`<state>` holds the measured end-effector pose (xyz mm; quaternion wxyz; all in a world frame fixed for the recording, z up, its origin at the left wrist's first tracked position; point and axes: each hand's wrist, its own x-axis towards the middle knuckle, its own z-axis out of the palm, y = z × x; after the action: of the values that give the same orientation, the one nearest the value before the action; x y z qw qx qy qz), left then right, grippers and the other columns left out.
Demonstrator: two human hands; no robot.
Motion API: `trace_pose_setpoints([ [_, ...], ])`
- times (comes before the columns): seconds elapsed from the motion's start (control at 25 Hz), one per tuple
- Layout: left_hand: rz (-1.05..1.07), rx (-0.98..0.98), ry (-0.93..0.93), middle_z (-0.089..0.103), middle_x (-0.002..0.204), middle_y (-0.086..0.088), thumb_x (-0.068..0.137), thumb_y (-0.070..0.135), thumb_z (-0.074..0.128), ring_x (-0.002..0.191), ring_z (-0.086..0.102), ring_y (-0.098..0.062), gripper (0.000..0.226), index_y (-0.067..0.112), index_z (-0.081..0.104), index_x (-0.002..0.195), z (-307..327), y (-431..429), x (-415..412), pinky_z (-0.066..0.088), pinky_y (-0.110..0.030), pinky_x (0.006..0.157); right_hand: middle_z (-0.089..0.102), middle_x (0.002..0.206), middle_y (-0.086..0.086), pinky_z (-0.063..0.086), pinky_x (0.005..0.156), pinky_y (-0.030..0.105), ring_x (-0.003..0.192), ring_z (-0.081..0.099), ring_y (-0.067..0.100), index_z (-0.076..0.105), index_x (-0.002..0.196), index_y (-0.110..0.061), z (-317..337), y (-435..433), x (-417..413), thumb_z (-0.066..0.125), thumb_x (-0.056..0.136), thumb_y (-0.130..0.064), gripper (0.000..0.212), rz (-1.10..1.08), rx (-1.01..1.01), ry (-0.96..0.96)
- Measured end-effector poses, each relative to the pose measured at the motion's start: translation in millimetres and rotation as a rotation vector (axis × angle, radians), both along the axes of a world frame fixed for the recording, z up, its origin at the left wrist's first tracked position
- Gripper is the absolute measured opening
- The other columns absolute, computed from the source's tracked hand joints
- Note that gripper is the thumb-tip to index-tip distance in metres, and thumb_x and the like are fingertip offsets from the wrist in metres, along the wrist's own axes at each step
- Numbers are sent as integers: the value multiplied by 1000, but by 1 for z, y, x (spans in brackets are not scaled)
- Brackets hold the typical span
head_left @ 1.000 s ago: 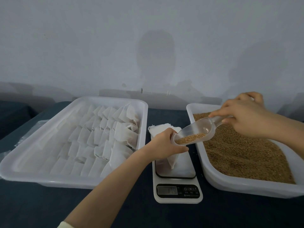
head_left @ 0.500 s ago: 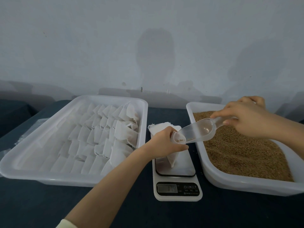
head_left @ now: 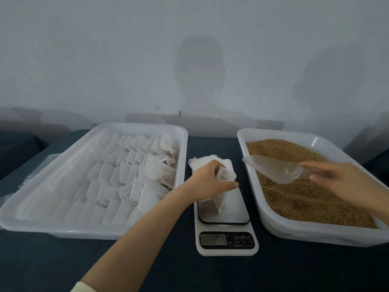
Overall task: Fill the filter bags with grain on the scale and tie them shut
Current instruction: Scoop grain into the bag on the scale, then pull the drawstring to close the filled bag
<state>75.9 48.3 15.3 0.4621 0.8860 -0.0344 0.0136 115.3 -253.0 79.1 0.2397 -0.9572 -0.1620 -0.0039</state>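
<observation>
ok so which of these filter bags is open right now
The filter bag that the left hand grips upright on the scale, mouth held open. The others lie in the left tray or in the stack behind the scale.

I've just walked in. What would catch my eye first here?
Probably the brown grain filling the right tray, and the rows of white bags in the left tray. Between them, the left hand holds an open bag on a scale, while the right hand holds a clear scoop over the grain.
</observation>
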Motion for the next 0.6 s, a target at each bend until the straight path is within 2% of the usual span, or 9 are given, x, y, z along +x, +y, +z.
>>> trace_pose_setpoints([
  [0.08, 1, 2, 2, 57, 106, 10, 78, 52, 71, 95, 57, -9, 48, 27, 48, 112, 0, 0, 0, 51, -26, 82, 53, 135, -1, 41, 97, 53, 120, 51, 29, 51, 119, -50, -20, -22, 7, 58, 89, -24, 40, -154, 77, -5],
  [0.12, 3, 3, 0, 57, 105, 10, 78, 52, 71, 95, 57, -9, 48, 27, 48, 112, 1, 0, 0, 51, -25, 81, 52, 137, 2, 41, 98, 54, 119, 51, 30, 51, 121, -48, -29, -31, 10, 57, 90, -24, 39, -213, 60, -10],
  [0.28, -6, 6, 10, 57, 104, 10, 78, 53, 71, 95, 58, -10, 49, 26, 48, 112, 1, 0, 0, 52, -29, 85, 56, 133, 6, 43, 94, 48, 111, 55, 29, 58, 122, -38, -61, -48, 25, 59, 90, -25, 34, -331, -82, 20],
  [0.4, -9, 15, 15, 57, 104, 9, 79, 53, 70, 95, 58, -11, 49, 26, 48, 113, 2, 0, -1, 52, -30, 86, 67, 107, -3, 45, 68, 30, 83, 61, 16, 62, 119, -33, -65, -47, 28, 62, 88, -22, 33, -254, -104, 71],
  [0.48, -12, 23, 18, 57, 105, 9, 79, 53, 70, 95, 58, -11, 49, 26, 47, 113, 2, 0, -1, 52, -30, 86, 64, 92, -9, 39, 58, 23, 76, 60, 13, 63, 118, -32, -59, -40, 24, 61, 89, -26, 30, -243, -191, 97],
  [0.52, -13, 25, 25, 57, 106, 8, 79, 53, 70, 96, 58, -11, 49, 26, 47, 113, 3, 0, -1, 52, -30, 86, 64, 95, -7, 39, 59, 23, 77, 58, 13, 61, 120, -32, -54, -34, 20, 60, 89, -29, 31, -256, -264, 84],
  [0.6, -15, 20, 38, 57, 107, 8, 79, 53, 70, 97, 58, -11, 50, 25, 47, 114, 2, 0, -1, 52, -30, 86, 63, 117, 1, 47, 79, 35, 95, 58, 19, 55, 128, -31, -44, -16, 11, 58, 90, -34, 38, -264, -360, -96],
])
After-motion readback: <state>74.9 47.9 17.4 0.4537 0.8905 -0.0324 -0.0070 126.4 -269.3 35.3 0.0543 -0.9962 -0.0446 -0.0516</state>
